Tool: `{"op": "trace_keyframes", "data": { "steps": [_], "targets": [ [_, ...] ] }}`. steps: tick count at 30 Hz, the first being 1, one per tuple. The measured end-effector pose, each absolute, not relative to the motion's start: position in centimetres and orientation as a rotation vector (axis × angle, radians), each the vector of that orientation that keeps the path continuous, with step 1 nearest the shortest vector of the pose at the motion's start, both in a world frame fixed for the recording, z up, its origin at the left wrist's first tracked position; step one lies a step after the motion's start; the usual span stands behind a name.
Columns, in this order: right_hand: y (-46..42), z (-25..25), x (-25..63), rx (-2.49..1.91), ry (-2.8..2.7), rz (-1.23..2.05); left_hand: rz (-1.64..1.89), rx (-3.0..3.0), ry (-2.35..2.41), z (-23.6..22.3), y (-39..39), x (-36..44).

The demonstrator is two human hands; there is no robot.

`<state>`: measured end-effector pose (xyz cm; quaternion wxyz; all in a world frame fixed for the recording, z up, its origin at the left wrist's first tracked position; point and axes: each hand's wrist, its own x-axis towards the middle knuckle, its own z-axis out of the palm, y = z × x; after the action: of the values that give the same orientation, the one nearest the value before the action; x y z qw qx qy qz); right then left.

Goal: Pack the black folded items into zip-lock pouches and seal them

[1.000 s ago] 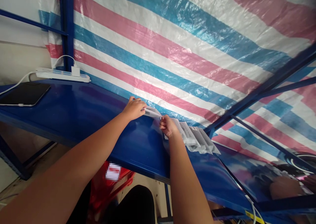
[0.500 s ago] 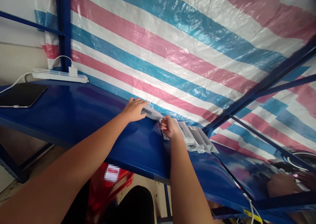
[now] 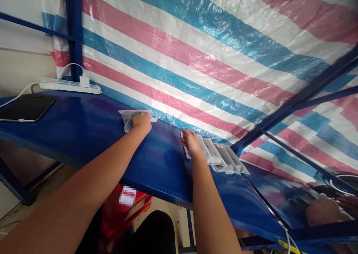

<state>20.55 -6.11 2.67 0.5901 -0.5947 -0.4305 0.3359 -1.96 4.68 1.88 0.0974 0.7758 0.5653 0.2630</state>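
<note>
A clear-grey plastic pouch (image 3: 126,120) is in my left hand (image 3: 142,122), whose fingers are closed around it close to the back of the blue table (image 3: 162,172). My right hand (image 3: 190,141) is over the left end of a row of overlapping grey plastic pouches (image 3: 220,157), with its fingers curled in. Dark lettering shows on one pouch in that row. The edge of the leftmost pouch peeks out beside my right fingers; what they pinch, if anything, is hidden.
A dark tablet (image 3: 27,107) and a white power strip (image 3: 69,86) with a plugged-in adapter occupy the table's left end. Striped plastic sheeting (image 3: 173,56) hangs behind. A red stool (image 3: 112,216) stands below. Another person's hand (image 3: 321,211) is at the right.
My left hand has moved left, carrying a pouch away from the row, and its fingers have closed more. My right hand has stayed at the row's left end.
</note>
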Motion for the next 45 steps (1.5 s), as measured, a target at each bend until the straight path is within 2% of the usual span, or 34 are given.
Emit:
{"op": "trace_keyframes", "data": {
  "steps": [3,7,9,13,15,19,22,25,28,31,36,41,43,45],
  "targets": [
    [-6.0,2.5,21.0,-1.405,-0.976,0.72,0.532,1.986,2.062,1.9,6.3,-3.7],
    [-6.0,2.6,21.1,-1.524,-0.993,0.602,0.419,1.824,2.122,1.7,7.5,-5.2],
    [-6.2,2.8,21.1,-1.661,-1.05,0.352,0.42,1.827,2.104,1.7,7.5,-5.3],
    [-6.9,2.8,21.4,-2.013,-1.067,-0.394,0.595,2.03,2.01,1.6,6.6,-4.6],
    [-7.2,2.5,21.6,-2.235,-1.042,-0.5,0.683,2.151,1.933,1.4,6.3,-4.1],
    [-7.4,1.8,22.2,-2.534,-1.067,-0.406,0.665,2.224,1.793,0.7,5.8,-3.0],
    [-7.3,1.9,22.4,-2.585,-1.108,-0.328,0.817,2.39,1.394,-0.1,5.3,-1.6],
    [-7.0,2.0,22.1,-2.416,-1.326,-0.229,0.873,2.511,0.967,-0.8,4.4,-0.1],
    [-6.2,1.6,21.3,-2.049,-1.57,-0.092,0.871,2.593,0.752,-1.2,3.6,0.7],
    [-5.3,1.0,20.8,-1.823,-1.596,-0.004,0.866,2.627,0.746,-1.1,3.5,0.5],
    [-5.0,0.9,20.7,-1.739,-1.395,0.025,0.833,2.616,0.838,-0.8,3.7,-0.2],
    [-6.6,2.3,21.8,-2.184,-1.095,-0.324,0.753,2.531,0.936,-1.0,3.8,0.3],
    [-7.2,2.8,22.6,-2.394,-1.011,-0.138,0.724,2.505,1.011,-1.0,3.9,0.6],
    [-7.6,3.1,23.1,-2.454,-0.992,0.227,0.693,2.48,1.09,-0.9,3.9,0.9]
  ]
}}
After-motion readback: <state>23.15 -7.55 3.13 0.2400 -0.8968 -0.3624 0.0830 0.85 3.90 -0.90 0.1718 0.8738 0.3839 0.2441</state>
